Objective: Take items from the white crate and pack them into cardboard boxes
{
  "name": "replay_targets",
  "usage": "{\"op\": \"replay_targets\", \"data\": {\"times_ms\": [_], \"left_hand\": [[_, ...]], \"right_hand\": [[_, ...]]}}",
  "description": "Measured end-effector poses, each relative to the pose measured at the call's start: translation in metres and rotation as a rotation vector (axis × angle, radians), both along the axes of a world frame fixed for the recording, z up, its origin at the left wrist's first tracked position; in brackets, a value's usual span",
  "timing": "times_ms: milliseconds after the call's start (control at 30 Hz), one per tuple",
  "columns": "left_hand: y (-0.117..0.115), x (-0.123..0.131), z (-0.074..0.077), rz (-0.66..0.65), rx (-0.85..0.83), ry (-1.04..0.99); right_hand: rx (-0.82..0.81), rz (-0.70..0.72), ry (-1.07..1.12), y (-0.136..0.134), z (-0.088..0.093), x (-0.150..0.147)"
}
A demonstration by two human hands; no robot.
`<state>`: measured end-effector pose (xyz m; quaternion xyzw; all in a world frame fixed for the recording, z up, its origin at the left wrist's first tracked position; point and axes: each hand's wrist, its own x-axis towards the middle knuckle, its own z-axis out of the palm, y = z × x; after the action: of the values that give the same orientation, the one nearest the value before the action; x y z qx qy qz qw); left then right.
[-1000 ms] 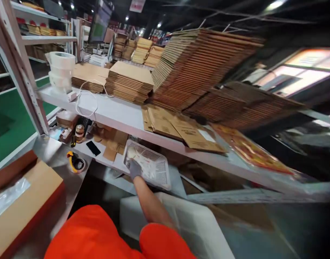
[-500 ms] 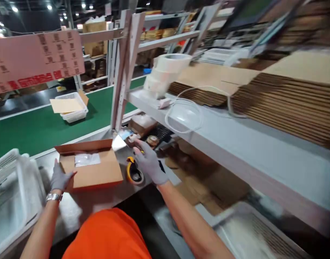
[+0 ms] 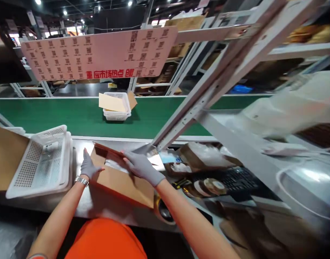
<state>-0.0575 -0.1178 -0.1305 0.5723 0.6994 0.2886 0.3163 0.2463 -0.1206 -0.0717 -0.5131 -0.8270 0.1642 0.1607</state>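
Observation:
An open brown cardboard box (image 3: 121, 183) lies at a slant on the metal bench, with a clear plastic packet (image 3: 116, 164) inside, partly hidden. My left hand (image 3: 89, 167), in a grey glove, grips the box's left end, thumb stretched over its near corner. My right hand (image 3: 143, 168), also gloved, reaches across the box and closes its fingers on the raised far flap (image 3: 109, 151). Partly behind my right forearm, a tape dispenser (image 3: 165, 211) rests against the box's right end.
Stacked white plastic baskets (image 3: 40, 162) stand on the left beside a cardboard piece (image 3: 5, 158). Behind the bench runs a green conveyor (image 3: 59, 115) carrying a white basket (image 3: 116, 116). A slanted metal post (image 3: 197, 104), a keyboard (image 3: 237, 180) and tape rolls (image 3: 208, 187) are at right.
My right hand has moved from above the tape dispenser to the box's far flap. The box now lies at a slant, and my view has turned left.

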Motion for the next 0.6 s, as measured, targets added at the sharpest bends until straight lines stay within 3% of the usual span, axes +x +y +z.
{"op": "replay_targets", "data": {"times_ms": [200,300,367,433,600], "left_hand": [[-0.010,0.001,-0.012,-0.058,0.158,0.221],[-0.033,0.009,-0.010,-0.325,0.276,0.475],[-0.050,0.019,-0.007,-0.584,0.303,0.576],[-0.061,0.030,-0.004,-0.738,0.278,0.622],[-0.064,0.047,0.000,-0.747,0.197,0.746]], "right_hand": [[-0.002,0.150,-0.029,-0.034,-0.071,-0.004],[0.037,0.154,-0.036,-0.038,-0.096,-0.001],[0.053,0.170,-0.025,-0.037,-0.103,0.003],[0.059,0.177,-0.012,-0.035,-0.102,0.006],[-0.013,0.146,0.061,-0.013,-0.080,0.006]]}}
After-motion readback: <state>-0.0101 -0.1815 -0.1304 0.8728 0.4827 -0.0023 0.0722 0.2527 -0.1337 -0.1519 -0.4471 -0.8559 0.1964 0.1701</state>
